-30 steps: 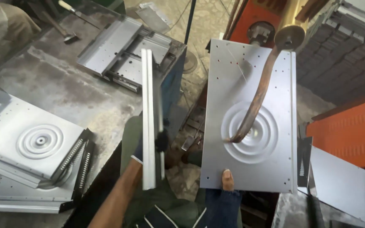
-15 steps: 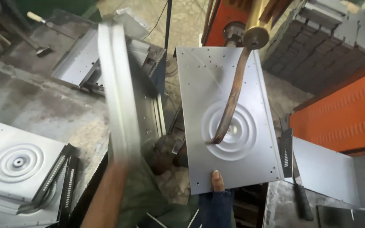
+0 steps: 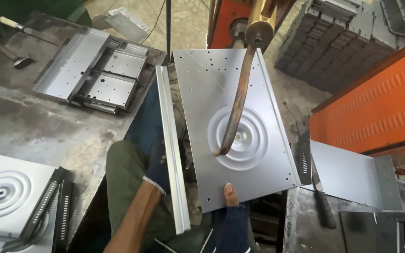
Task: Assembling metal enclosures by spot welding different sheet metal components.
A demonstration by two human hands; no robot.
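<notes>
two hands (image 3: 158, 171) (image 3: 230, 206) – each gripping one steel panel (image 3: 233, 126).

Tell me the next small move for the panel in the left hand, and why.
Probably swing the edge-on panel in the left hand leftward onto the workbench. It stands upright on edge, apart from the flat ringed panel that the right hand steadies under the curved arm.
</notes>
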